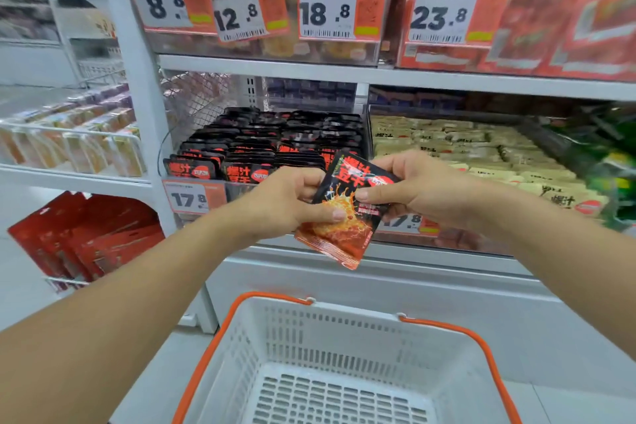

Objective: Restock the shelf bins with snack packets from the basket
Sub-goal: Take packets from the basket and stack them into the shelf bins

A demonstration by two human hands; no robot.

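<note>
A black and red snack packet (pixel 344 217) hangs tilted in front of the shelf edge, held by both hands. My left hand (pixel 292 200) pinches its left edge with thumb on the front. My right hand (pixel 413 189) grips its upper right part, thumb across the front. Just behind stands a clear shelf bin (pixel 275 141) with rows of the same black packets standing upright. The white basket (pixel 344 337) with orange handles sits low in front of me, and its visible bottom holds no packets.
To the right, another bin (pixel 464 148) holds cream-coloured packets, with green packets (pixel 616 162) beyond. Price tags hang along the upper shelf (pixel 309 70). A side rack at the left carries orange packs (pixel 69 141) and red pouches (pixel 86 237).
</note>
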